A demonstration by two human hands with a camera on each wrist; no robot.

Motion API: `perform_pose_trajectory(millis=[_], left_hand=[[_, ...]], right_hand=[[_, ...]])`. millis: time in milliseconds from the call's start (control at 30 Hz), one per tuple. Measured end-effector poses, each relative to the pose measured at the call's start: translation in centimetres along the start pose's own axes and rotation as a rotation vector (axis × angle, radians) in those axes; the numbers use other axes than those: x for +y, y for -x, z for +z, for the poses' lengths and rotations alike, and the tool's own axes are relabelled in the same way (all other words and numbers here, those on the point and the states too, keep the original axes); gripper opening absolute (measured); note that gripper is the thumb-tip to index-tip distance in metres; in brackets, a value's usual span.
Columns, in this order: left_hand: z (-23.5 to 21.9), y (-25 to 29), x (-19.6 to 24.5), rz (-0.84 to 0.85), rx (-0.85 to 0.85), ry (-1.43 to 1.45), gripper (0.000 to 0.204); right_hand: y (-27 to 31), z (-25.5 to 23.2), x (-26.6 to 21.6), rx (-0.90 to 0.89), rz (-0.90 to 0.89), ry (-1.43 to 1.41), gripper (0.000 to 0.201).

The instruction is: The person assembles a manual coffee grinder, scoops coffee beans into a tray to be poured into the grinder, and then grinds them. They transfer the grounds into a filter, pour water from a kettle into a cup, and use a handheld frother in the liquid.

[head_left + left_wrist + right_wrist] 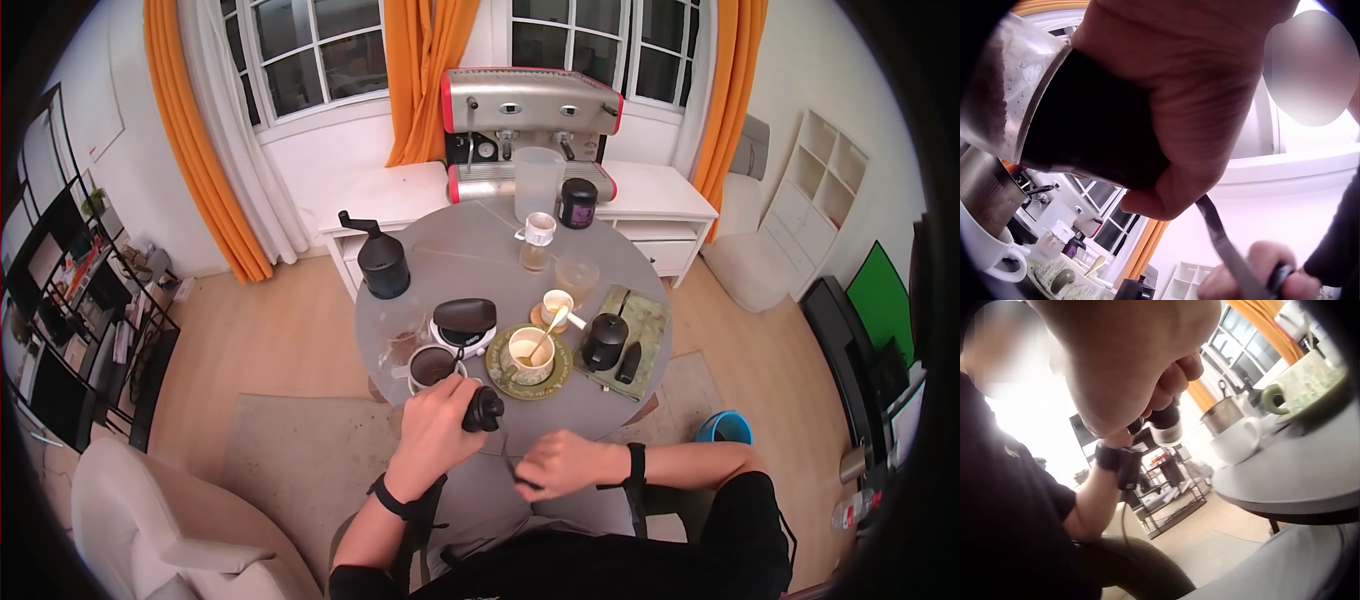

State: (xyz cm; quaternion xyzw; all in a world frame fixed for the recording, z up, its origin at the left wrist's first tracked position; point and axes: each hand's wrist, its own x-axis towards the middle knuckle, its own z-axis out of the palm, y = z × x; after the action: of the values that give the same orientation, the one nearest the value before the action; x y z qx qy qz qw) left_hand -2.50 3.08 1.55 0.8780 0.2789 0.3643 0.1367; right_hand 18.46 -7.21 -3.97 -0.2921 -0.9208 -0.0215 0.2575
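My left hand (432, 430) grips a manual coffee grinder (1094, 115), tilted on its side, with a black body and a clear jar holding dark coffee grounds. From the grinder's near end a bent metal crank arm (1229, 250) runs across to my right hand (565, 462). The right fingers curl around the crank's dark knob (1280, 278), which they partly hide. Both hands are over my lap at the table's near edge. Just beyond the left hand stands a white cup (1235, 442) with a metal mesh strainer (1222, 416) in it.
On the round grey table (450, 250), a white scale (475, 345) holds a dark case. A green saucer (500, 385) carries a cup with a spoon. A green cloth (650, 325) bears a black pot. An espresso machine (535, 105) stands behind; a beige armchair (150, 500) is at left.
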Motion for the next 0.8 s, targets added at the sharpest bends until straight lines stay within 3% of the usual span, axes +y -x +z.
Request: perform_pose_trajectory(millis=[133, 367, 467, 500, 567, 600, 633, 700, 800], left_hand=[[1.1, 0.3, 0.1, -0.004, -0.042, 0.045, 0.037], [3.4, 1.5, 0.3, 0.100, -0.206, 0.047, 0.032], [5.2, 3.9, 0.6, -0.081, -0.007, 0.712, 0.035], [5.0, 3.7, 0.7, -0.082, -0.006, 0.713, 0.035], [3.8, 2.2, 1.6, 0.116, -0.346, 0.148, 0.038], [4.3, 2.3, 1.6, 0.134, -0.226, 0.202, 0.041], [4.0, 2.1, 1.9, 0.134, -0.222, 0.204, 0.041], [2.7, 1.3, 2.6, 0.122, -0.212, 0.159, 0.040], [2.1, 1.3, 2.4, 0.122, -0.199, 0.170, 0.042]], right_hand=[[-3.3, -1.9, -2.8, 0.025, -0.197, 0.005, 0.031], [-9.9, -5.5, -2.9, 0.121, -0.251, 0.099, 0.030], [-11.5, -7.6, -0.6, 0.117, -0.048, 0.173, 0.027], [-11.8, -8.1, 0.3, 0.096, 0.024, 0.192, 0.026], [-11.8, -8.6, 2.6, 0.125, 0.105, 0.213, 0.026], [-11.5, -8.6, 3.7, 0.154, 0.186, 0.235, 0.026], [-11.0, -8.6, 4.7, 0.150, 0.185, 0.237, 0.026], [-9.4, -8.6, 6.6, 0.119, 0.354, 0.309, 0.026], [-6.0, -7.0, 9.4, 0.162, 0.387, 0.332, 0.025]])
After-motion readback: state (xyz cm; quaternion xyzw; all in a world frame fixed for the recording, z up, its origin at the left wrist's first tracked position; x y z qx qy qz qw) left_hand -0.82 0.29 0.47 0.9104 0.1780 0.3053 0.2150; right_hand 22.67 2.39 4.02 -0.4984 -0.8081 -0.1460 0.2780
